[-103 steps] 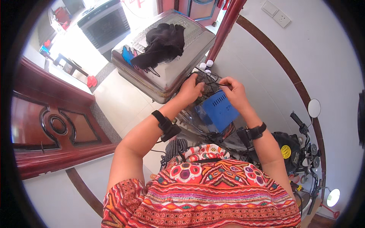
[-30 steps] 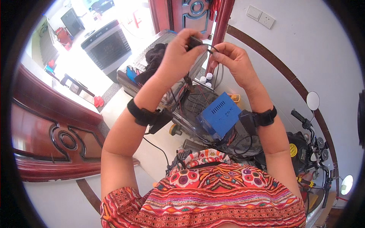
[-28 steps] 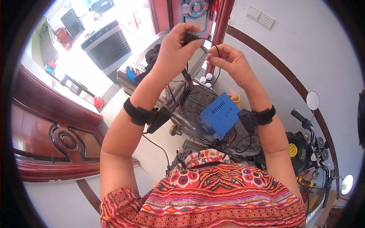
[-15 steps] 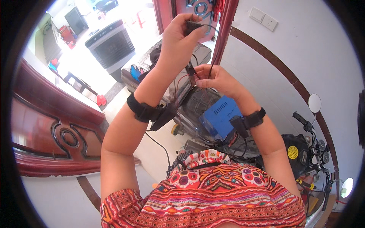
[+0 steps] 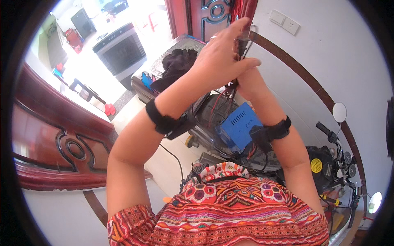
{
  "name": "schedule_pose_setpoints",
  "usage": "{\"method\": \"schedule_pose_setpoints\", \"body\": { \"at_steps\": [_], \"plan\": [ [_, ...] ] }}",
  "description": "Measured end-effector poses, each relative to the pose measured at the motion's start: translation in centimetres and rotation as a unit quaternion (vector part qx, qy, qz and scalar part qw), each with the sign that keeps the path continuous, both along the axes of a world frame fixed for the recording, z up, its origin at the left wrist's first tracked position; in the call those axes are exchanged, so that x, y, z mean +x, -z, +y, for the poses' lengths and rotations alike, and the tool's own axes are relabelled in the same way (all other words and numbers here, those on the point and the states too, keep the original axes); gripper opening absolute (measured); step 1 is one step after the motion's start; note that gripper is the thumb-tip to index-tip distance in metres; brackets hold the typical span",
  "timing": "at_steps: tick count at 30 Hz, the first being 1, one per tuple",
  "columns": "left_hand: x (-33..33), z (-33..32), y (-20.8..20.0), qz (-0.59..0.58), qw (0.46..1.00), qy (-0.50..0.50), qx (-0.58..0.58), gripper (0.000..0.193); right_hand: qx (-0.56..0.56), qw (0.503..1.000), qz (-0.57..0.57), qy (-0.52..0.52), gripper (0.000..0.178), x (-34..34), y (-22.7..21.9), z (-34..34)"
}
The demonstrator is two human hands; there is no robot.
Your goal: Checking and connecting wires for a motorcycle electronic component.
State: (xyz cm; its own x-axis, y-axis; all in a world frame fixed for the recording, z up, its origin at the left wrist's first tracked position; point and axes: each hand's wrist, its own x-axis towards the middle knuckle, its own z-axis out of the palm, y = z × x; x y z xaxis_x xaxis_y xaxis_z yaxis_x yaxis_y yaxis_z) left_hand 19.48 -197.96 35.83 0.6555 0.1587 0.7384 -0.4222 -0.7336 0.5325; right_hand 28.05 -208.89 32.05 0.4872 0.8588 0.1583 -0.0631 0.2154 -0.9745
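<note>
My left hand (image 5: 221,55) reaches up in front of my right hand, its fingers pointing to the upper right and its thumb apart below. A small black block (image 5: 243,44) shows between those fingers and the thumb, partly covered. Behind it my right hand (image 5: 248,80) is mostly hidden, fingers included. Just below the hands hang thin red and dark wires (image 5: 216,102) by a dark piece (image 5: 231,87) close to the right hand. Whether the right hand grips that piece does not show. Under the hands is a blue box (image 5: 239,125) with slots.
A black cloth (image 5: 177,65) lies on a grey case (image 5: 186,43) beyond my left forearm. Motorbike handlebars (image 5: 334,143) with mirrors stand at the right. A dark red door (image 5: 72,145) is at the left, a wall with a switch and socket (image 5: 284,21) at upper right.
My left hand has moved right and down with the black block, crossing in front of my right hand. The right hand has shifted slightly right, and its fingers have gone out of sight.
</note>
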Motion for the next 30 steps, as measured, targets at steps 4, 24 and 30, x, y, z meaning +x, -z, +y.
{"method": "schedule_pose_setpoints", "body": {
  "at_steps": [4, 24, 30],
  "plan": [
    [-4.0, 0.7, 4.3, -0.035, 0.993, -0.026, -0.112, 0.069, 0.039, 0.995, 0.073, 0.06, 0.024, 0.9, -1.2, -1.2],
    [-6.5, -1.7, 21.0, 0.194, 0.966, -0.032, 0.17, 0.03, 0.045, 0.99, 0.083, 0.103, 0.023, 1.7, -2.4, -3.5],
    [-6.2, 0.6, 17.8, 0.289, 0.947, 0.128, 0.056, 0.015, 0.031, 0.986, 0.067, 0.149, 0.026, 3.3, -1.5, -4.6]
  ]
}}
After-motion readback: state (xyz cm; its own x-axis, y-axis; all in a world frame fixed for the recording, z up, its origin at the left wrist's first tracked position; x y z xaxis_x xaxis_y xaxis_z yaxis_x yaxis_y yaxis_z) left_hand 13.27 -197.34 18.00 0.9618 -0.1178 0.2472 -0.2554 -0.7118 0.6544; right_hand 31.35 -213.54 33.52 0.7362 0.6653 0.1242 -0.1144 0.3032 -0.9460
